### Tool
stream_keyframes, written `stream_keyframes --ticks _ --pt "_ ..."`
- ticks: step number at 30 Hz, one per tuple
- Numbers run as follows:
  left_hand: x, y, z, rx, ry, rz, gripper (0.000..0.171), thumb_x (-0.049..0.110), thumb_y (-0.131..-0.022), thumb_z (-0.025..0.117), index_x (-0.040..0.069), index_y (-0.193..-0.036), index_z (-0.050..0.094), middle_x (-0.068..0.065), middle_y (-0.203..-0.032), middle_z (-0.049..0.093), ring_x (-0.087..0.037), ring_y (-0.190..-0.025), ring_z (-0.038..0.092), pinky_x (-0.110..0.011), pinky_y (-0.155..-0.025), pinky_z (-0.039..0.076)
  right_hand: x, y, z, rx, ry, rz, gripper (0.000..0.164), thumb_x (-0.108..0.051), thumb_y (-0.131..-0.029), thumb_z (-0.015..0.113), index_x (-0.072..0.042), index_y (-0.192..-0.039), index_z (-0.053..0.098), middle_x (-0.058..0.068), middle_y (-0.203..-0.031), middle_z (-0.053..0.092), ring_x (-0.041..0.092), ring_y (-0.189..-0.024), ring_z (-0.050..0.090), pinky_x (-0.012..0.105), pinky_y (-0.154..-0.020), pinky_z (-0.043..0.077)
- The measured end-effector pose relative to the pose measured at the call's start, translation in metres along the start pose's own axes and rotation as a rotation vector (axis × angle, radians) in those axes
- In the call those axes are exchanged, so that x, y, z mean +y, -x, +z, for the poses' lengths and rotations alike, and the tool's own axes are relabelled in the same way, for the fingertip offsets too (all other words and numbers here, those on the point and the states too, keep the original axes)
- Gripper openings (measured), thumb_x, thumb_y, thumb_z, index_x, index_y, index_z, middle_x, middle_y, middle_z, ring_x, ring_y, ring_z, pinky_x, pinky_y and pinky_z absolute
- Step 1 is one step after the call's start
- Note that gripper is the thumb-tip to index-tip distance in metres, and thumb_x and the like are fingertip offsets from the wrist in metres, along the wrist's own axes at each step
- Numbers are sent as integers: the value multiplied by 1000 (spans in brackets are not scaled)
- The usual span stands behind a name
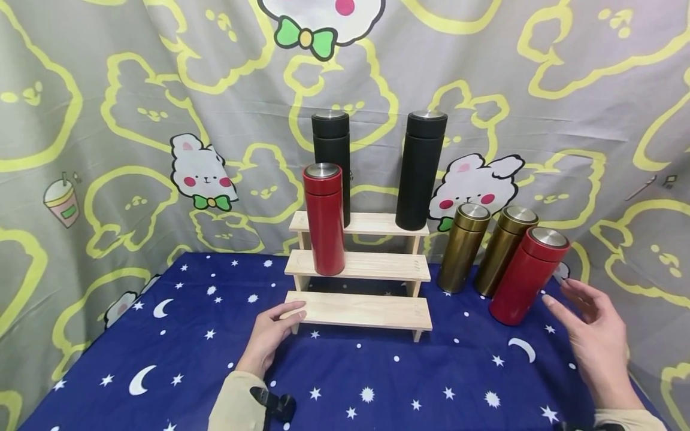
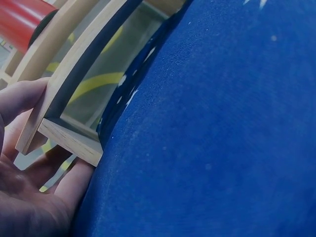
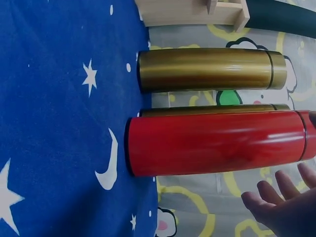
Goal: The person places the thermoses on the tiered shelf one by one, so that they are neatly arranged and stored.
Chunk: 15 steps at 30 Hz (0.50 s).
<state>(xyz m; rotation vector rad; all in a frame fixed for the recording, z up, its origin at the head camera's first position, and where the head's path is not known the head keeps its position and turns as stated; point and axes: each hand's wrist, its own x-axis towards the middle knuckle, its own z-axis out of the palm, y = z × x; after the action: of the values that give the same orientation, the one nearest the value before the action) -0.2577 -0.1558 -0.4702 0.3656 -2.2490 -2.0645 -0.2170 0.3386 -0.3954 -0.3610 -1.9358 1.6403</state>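
My left hand holds the left end of the lowest step of a three-step wooden stand, thumb on top, fingers around its end and leg. On the right, my right hand is beside a red thermos bottle, fingers spread and apart from its body. That bottle stands upright on the cloth, before two gold thermos bottles. Another red thermos bottle stands left on the middle step. Two black thermos bottles stand on the top step, the left one partly hidden by the red bottle.
Dark blue cloth with white stars and moons covers the table. Behind everything hangs a grey curtain with yellow cartoon outlines, close to the stand and bottles.
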Motion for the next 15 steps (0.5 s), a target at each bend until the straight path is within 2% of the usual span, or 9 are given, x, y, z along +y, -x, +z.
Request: stream_keyframes --ticks 4,7,10,12,15 --pt "0 -2 0 4 3 0 32 15 -81 81 6 -110 75 -6 -108 61 -10 -70 52 -22 -61 41 4 -2 -1 -36 63 12 63 -7 -86 76 -19 -142 49 -12 -124 54 3 -121 47 6 -84 37" --pt "-1 -2 0 -1 27 2 33 14 -80 81 4 -111 75 -3 -97 61 -8 -64 49 -21 -58 39 8 -4 -1 -81 104 23 71 -13 -89 74 -19 -150 38 -5 -140 47 9 -134 38 6 -90 35" --pt "-2 -1 0 -11 53 0 34 12 -80 82 2 -112 74 0 -83 59 -6 -56 42 -20 -54 37 12 -8 0 -131 156 22 78 -19 -92 71 -18 -156 26 5 -154 32 18 -142 27 8 -96 31" --pt "-3 -1 0 -18 66 3 36 12 -80 81 1 -113 73 3 -82 59 -6 -56 44 -20 -54 37 16 -10 2 -163 178 18 82 -23 -94 69 -17 -158 18 11 -159 23 24 -145 21 9 -98 28" --pt "-3 0 -1 -21 73 4 37 12 -81 81 1 -115 72 6 -68 51 -5 -51 37 -21 -52 35 21 -13 4 -206 179 17 86 -25 -95 67 -14 -159 10 15 -161 13 29 -146 15 11 -101 26"
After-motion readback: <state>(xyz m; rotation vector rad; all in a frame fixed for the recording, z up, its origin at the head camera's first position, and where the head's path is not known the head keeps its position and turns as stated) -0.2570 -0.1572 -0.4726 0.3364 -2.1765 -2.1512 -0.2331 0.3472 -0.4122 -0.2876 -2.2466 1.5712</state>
